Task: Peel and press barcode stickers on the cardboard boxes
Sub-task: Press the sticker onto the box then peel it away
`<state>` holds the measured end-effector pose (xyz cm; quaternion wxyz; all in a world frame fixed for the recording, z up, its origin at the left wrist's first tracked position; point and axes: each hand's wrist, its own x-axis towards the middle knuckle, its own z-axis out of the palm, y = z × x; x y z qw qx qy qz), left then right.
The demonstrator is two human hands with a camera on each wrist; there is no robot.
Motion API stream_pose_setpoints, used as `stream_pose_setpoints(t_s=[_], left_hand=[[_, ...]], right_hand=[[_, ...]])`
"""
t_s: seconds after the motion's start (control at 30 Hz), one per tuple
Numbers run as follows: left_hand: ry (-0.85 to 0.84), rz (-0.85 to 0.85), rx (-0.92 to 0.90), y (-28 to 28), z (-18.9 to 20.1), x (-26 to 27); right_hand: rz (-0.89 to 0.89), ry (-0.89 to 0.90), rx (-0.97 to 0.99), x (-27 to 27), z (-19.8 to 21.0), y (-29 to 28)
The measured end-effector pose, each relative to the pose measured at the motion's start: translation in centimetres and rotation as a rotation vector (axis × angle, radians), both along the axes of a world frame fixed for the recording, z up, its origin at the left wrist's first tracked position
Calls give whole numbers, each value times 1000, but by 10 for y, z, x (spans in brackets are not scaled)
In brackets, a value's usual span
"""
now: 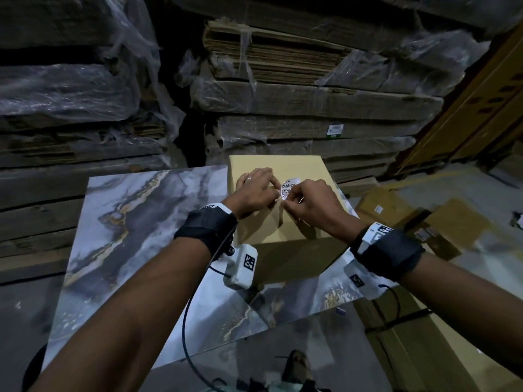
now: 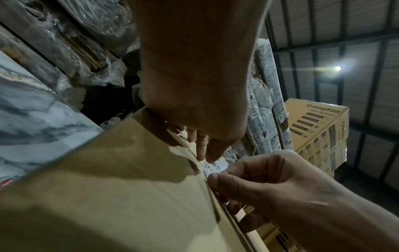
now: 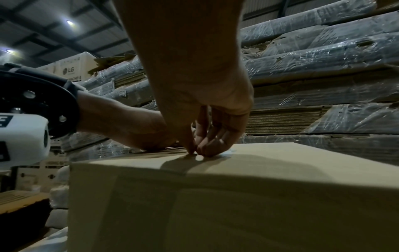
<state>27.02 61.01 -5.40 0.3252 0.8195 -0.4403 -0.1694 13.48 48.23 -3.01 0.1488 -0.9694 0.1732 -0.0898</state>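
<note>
I saw both hands meet over the top of a tan cardboard box [image 1: 302, 168] that stood on a marbled grey tabletop [image 1: 135, 210]. My left hand [image 1: 254, 190] pressed a fingertip at the edge of a white barcode sticker [image 1: 287, 186], while my right hand [image 1: 314, 203] pinched the sticker's near end. Black wrist straps carried white camera units. Shrink-wrapped stacks of flattened cardboard [image 1: 297, 89] rose behind the table.
</note>
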Motion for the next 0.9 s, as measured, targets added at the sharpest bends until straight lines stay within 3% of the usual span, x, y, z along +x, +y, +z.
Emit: stream_pose_setpoints(t_s=[0.33, 0.5, 0.73, 0.9], left_hand=[[2, 7, -6, 3, 5, -4], [-7, -4, 8, 3, 7, -5], [11, -9, 15, 6, 7, -5], [33, -26, 44, 7, 8, -5]], right_hand=[[29, 114, 122, 4, 4, -4], [45, 65, 164, 1, 6, -7], [26, -4, 11, -4, -6, 1], [2, 16, 96, -5, 3, -12]])
